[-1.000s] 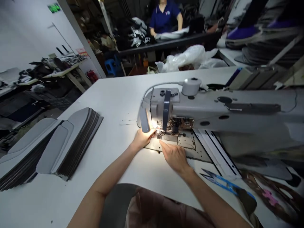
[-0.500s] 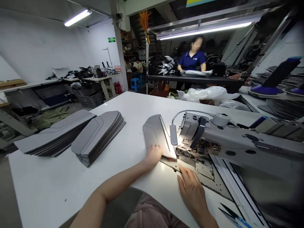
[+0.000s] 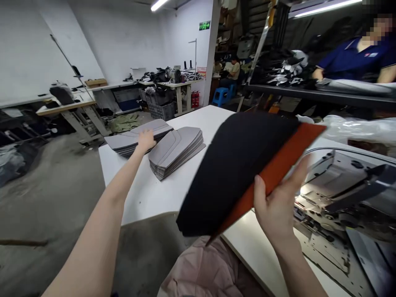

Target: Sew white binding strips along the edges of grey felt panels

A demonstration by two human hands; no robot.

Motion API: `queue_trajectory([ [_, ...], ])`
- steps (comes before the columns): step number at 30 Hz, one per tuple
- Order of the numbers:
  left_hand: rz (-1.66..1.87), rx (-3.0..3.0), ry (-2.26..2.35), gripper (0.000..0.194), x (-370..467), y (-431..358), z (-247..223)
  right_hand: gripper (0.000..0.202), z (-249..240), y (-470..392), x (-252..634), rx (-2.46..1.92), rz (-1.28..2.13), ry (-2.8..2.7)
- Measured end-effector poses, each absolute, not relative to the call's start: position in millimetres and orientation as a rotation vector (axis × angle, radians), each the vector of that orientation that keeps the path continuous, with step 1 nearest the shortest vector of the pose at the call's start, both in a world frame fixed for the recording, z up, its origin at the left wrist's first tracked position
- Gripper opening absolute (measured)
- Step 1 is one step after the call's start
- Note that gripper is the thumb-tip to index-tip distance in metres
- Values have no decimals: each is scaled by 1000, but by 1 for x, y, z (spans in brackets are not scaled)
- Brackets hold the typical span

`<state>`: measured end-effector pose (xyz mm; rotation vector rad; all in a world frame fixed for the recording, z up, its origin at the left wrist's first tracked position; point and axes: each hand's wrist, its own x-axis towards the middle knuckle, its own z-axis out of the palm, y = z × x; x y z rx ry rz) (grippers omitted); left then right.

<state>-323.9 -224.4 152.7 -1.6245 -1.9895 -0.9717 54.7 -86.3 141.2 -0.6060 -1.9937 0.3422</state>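
My right hand [image 3: 278, 202] grips a panel with a black face [image 3: 238, 165] and an orange strip [image 3: 278, 161] along one edge. It holds the panel tilted up over the front of the table, thumb on the orange strip. My left hand [image 3: 147, 140] reaches out to the far left, its fingers lying on the top of a stack of grey panels [image 3: 123, 141]; it is slightly blurred. Beside that stack, close to my left hand, sits a second stack of grey panels [image 3: 176, 150] with stitched-looking lines on top.
The sewing machine [image 3: 355, 194] stands at the right, partly behind my right hand, with its lamp lit. White plastic bags [image 3: 355, 128] lie behind it. A co-worker in a blue shirt [image 3: 349, 62] is at a rack bench [image 3: 334, 94]. The white table [image 3: 151, 194] ends at the left.
The panel by the machine has been lifted and is now in my right hand, dark side showing. My left hand has moved from it to the left stack. The view has turned left.
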Motion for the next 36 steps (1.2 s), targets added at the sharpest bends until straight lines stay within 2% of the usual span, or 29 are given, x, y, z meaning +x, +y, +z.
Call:
queue_trajectory([
  [3, -902, -1422, -1982, 71, -367, -266, 129, 56, 103, -80, 57, -608, 492, -2230],
  [5, -810, -1315, -1995, 71, -385, -284, 124, 51, 66, -76, 62, -690, 600, -2280],
  [8, -677, -1271, -2054, 69, -404, -285, 139, 49, 22, -75, 71, -822, 754, -2257],
  [11, -561, -1342, -2126, 61, -391, -263, 164, 50, 9, -79, 76, -923, 877, -2192],
  [14, -376, -1595, -2180, 38, -311, -240, 177, 58, 16, -86, 72, -983, 1159, -2081],
  [15, -321, -1723, -2176, 36, -271, -236, 178, 62, 19, -89, 70, -976, 1342, -2008],
  [18, 128, -2392, -2139, 44, -144, -231, 175, 77, 22, -99, 66, -912, 1885, -1618],
  [20, 362, -2882, -1963, 34, -80, -225, 170, 72, 19, -104, 68, -962, 1995, -1397],
  [22, 427, -3152, -1865, 17, -48, -207, 160, 58, 14, -107, 73, -1044, 1893, -1335],
  [24, 248, -3120, -1887, 25, -42, -176, 144, 51, 8, -107, 80, -1064, 1718, -1372],
  [27, -178, -2694, -1993, 36, -54, -116, 113, 43, 1, -104, 88, -1049, 1519, -1433],
  [29, -234, -2577, -2104, 42, -59, -79, 94, 38, -1, -99, 94, -1063, 1454, -1486],
  [31, -267, -2688, -2180, 41, -61, -52, 78, 29, -3, -93, 103, -1111, 1354, -1591],
  [33, -507, -2895, -2175, 35, -60, -34, 65, 24, -3, -87, 117, -1133, 1155, -1759],
  [36, -991, -3027, -2226, 29, -59, -16, 48, 24, 1, -82, 142, -1001, 667, -2079],
])
